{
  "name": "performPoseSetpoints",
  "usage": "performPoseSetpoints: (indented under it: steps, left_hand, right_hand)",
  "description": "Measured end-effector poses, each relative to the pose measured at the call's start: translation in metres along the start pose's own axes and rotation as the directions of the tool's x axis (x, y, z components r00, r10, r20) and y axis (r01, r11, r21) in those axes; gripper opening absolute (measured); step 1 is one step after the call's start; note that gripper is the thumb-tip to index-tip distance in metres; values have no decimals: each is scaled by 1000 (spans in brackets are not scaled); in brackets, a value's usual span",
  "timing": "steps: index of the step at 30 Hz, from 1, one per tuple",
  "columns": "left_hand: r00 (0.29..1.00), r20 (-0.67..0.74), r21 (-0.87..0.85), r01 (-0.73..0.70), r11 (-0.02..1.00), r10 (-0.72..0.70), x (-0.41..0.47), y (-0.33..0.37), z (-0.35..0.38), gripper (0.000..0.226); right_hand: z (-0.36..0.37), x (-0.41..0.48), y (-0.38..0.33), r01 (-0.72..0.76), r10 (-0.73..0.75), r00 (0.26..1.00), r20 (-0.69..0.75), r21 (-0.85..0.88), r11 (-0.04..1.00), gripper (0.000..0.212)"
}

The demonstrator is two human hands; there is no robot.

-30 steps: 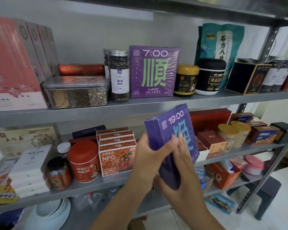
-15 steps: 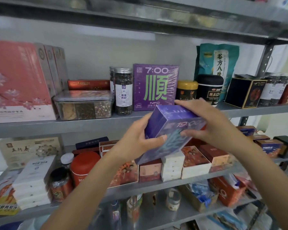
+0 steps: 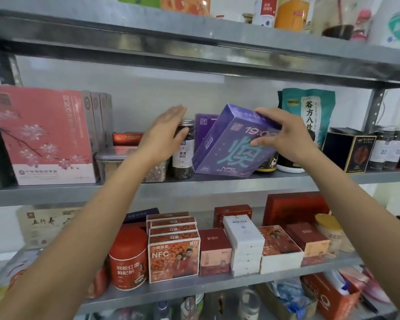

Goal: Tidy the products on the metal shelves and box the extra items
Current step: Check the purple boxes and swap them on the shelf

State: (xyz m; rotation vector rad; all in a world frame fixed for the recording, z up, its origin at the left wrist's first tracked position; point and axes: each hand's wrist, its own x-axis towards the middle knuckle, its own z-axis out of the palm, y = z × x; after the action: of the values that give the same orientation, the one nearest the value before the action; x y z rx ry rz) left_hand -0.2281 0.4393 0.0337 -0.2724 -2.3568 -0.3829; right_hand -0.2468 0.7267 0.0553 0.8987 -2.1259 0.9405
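1. Your right hand [image 3: 284, 137] grips the upper right corner of the purple box marked 19:00 [image 3: 229, 153]. The thumb presses on the front face and the fingers curl over the top edge.
2. The purple box sits at centre frame on the middle metal shelf [image 3: 217, 184]. It is tilted rather than upright, with its lower edge down at the shelf board and its top face showing.
3. A second purple box [image 3: 204, 130] stands directly behind it, largely covered. A tall jar of dark contents [image 3: 183, 155] stands just beside the left edge of the tilted box.
4. Your left hand [image 3: 164, 135] is flat, with fingers straight and together, and holds nothing. It is raised left of centre, in front of the jar's lid. The view does not show whether the palm touches the jar.
5. Other items on the same shelf:
   - The pink blossom-print box [image 3: 42, 135] stands upright at far left.
   - A clear lidded container [image 3: 116, 161] sits low behind your left wrist.
   - A teal pouch [image 3: 314, 107] stands behind your right hand.
   - A black box [image 3: 346, 150] stands at right of frame, apart from your hand.
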Motion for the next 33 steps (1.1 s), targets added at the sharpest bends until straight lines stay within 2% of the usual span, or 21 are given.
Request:
performPoseSetpoints:
  steps: [2,7,10,14,17,19,23,33]
  left_hand:
    - [1000,26,-12,-11,1000,11,4,-6,5,52]
    - [998,-60,-2,-30,1000,30,7,-11,9,52]
    - [996,-79,18,-43,999,44,8,-11,11,50]
    - [992,-111,-4,-63,998,62,6,-16,13,43]
    - [991,-112,3,-69,998,69,4,-16,13,44]
    - [993,-89,22,-71,997,73,3,-15,14,53]
    - [992,-100,31,-70,997,72,2,-13,16,62]
    - [989,-129,21,-69,997,71,2,-17,24,66]
  right_hand:
    - [4,13,3,-28,28,999,38,-12,1000,72]
    - [21,40,11,24,4,975,223,-123,992,69]
    - [33,56,15,86,-3,954,299,-267,960,69]
    - [47,66,21,136,-11,952,306,-389,911,72]
    - [54,63,26,182,12,937,349,-518,836,101]
    - [61,59,28,209,-12,946,323,-583,786,113]
    - [72,59,31,183,-26,966,258,-605,775,109]
    - [86,74,35,126,49,965,257,-619,776,108]
